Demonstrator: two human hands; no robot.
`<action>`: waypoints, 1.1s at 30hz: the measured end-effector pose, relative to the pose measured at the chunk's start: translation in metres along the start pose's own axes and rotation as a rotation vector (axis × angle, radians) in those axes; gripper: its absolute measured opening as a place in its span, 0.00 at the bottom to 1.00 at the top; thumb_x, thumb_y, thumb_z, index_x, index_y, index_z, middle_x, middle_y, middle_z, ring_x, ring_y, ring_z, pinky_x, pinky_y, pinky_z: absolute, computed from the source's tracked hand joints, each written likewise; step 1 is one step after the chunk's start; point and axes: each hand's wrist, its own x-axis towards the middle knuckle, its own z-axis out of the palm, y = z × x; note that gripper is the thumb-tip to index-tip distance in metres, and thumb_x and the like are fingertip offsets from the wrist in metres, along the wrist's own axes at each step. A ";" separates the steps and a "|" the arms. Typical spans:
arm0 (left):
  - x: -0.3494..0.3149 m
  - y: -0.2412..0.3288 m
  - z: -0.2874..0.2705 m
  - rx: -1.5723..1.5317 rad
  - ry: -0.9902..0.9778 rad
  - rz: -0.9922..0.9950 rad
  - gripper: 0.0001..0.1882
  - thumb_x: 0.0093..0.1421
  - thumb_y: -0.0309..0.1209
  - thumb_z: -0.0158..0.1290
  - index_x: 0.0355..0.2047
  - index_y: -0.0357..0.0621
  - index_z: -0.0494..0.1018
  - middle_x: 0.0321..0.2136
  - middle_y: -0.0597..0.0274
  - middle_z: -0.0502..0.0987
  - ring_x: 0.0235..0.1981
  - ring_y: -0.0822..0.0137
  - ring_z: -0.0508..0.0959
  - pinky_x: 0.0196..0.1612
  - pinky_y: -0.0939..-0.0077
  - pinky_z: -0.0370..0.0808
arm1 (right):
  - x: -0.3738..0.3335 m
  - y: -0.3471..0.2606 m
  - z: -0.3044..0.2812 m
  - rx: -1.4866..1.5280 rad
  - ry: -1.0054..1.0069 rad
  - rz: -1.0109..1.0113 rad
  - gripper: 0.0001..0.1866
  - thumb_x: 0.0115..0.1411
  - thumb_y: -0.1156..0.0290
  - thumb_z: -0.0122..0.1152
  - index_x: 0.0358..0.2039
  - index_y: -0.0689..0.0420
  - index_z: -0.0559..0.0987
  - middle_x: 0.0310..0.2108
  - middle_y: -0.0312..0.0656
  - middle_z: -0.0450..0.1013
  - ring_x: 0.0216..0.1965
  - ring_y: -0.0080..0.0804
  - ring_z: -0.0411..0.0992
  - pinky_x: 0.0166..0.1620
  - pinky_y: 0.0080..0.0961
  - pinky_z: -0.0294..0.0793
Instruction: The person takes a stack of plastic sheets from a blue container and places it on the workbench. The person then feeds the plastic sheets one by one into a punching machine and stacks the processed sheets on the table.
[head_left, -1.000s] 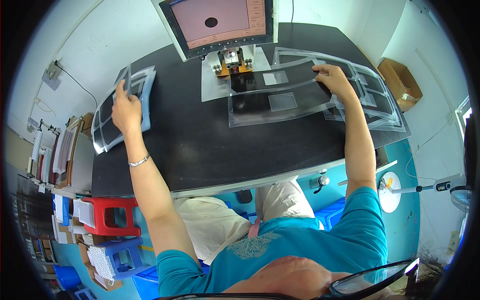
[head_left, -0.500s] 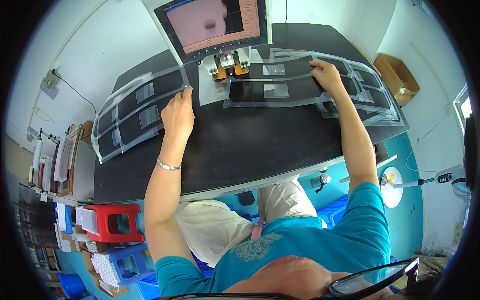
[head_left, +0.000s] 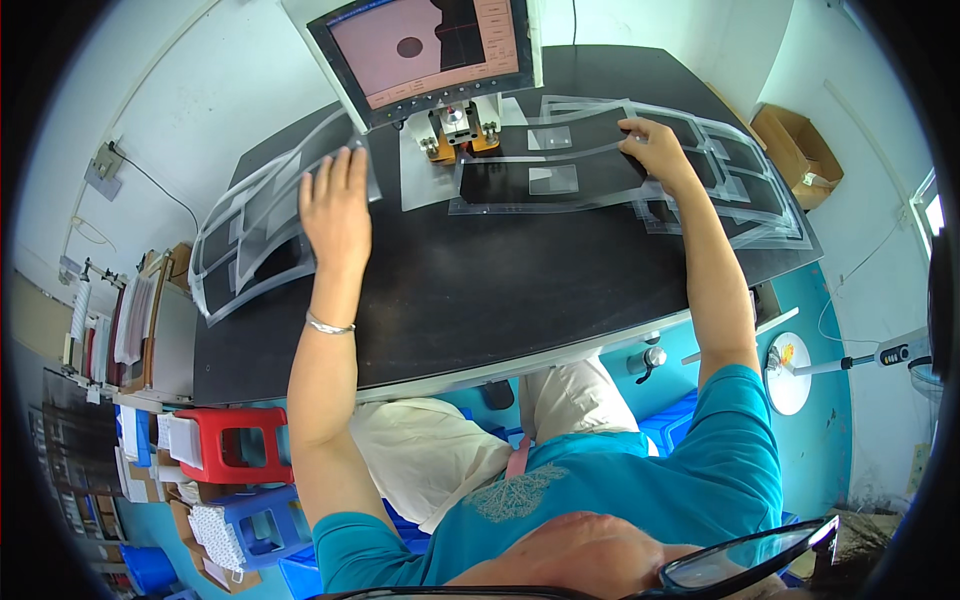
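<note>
On the left of the black table, my left hand [head_left: 335, 212] is open, its fingers stretched out over a pile of clear plastic sheets [head_left: 262, 284] with pale borders. The top sheet bows upward beside that hand. Across the table, my right hand [head_left: 655, 155] has its fingers closed on another clear sheet [head_left: 510, 185], which lies in front of a small machine head [head_left: 457, 130] with orange parts. That sheet's left end lies close to the machine head. More bordered sheets [head_left: 735, 150] lie overlapping under and beyond my right hand.
A monitor [head_left: 420, 50] stands above the machine head, showing a dark oval on pink. An open cardboard box [head_left: 797, 155] is beyond the table's right edge. Red [head_left: 232, 445] and blue [head_left: 262, 525] plastic stools stand at the lower left. The black table [head_left: 480, 290] spans the middle.
My left hand has let go of the sheet corner, its fingers opening and shifting left. The top left sheet now bows up. On the monitor, the oval moved slightly left. My right hand barely moved.
</note>
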 end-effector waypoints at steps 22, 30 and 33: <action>-0.023 0.038 0.011 -0.184 -0.193 0.210 0.15 0.56 0.26 0.55 0.44 0.42 0.79 0.45 0.55 0.81 0.45 0.57 0.81 0.45 0.68 0.79 | 0.013 0.015 0.026 -0.193 0.328 -0.097 0.25 0.54 0.66 0.62 0.54 0.59 0.78 0.50 0.50 0.78 0.55 0.45 0.74 0.59 0.34 0.70; -0.022 0.041 0.002 -0.240 -0.198 0.174 0.14 0.58 0.26 0.53 0.44 0.42 0.79 0.43 0.57 0.79 0.46 0.57 0.80 0.48 0.66 0.77 | 0.009 0.015 0.022 -0.199 0.282 -0.123 0.26 0.58 0.63 0.63 0.56 0.60 0.77 0.51 0.49 0.77 0.57 0.45 0.73 0.60 0.35 0.68; -0.022 0.042 -0.002 -0.240 -0.232 0.194 0.14 0.58 0.26 0.53 0.45 0.42 0.79 0.41 0.57 0.79 0.46 0.57 0.80 0.48 0.65 0.77 | 0.009 0.014 0.023 -0.217 0.272 -0.134 0.26 0.58 0.64 0.64 0.56 0.60 0.76 0.52 0.49 0.76 0.57 0.46 0.73 0.60 0.35 0.68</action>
